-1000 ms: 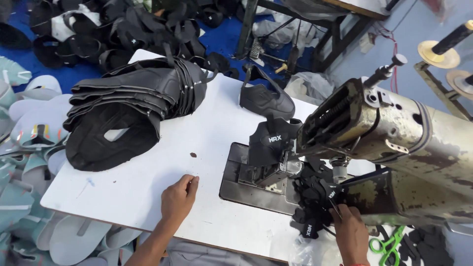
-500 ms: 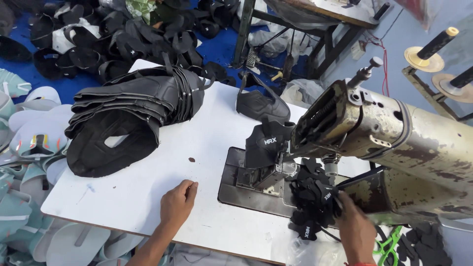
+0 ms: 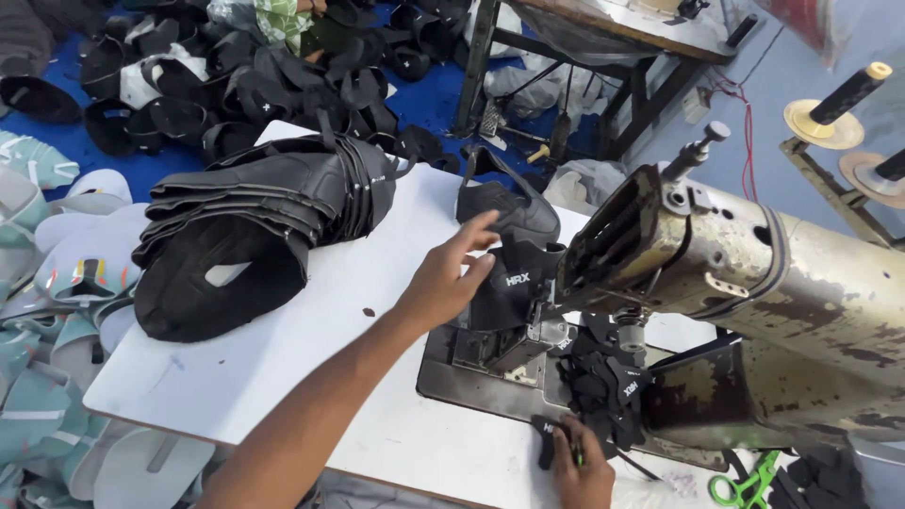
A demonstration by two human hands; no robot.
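White tabletop (image 3: 283,358) filled the middle of the view, with a worn sewing machine (image 3: 754,292) standing along its right side and a blue floor (image 3: 429,104) behind it. At the machine's needle end a black shoe upper (image 3: 514,283) with a small white label stood against the metal bed plate (image 3: 490,382). The left hand (image 3: 448,278) reached across the table to this upper, fingers spread apart and the fingertips touching or almost touching its top edge; it gripped nothing that could be seen. Low in the frame, the right hand (image 3: 580,467) was pinched shut on a small black fabric piece (image 3: 547,438) at the near edge of the table. Just beside it, a bunch of small black cut pieces (image 3: 603,386) hung under the machine's arm. Behind the upper lay another black upper (image 3: 504,203) near the table's far edge. Farther left, a large stack of black uppers (image 3: 255,226) lay fanned out on the tabletop. Green-handled scissors (image 3: 745,485) lay at the lower right. Pale teal and white shoe parts (image 3: 57,302) were heaped beside the table on the left, and more black uppers (image 3: 236,75) were scattered over the blue floor.
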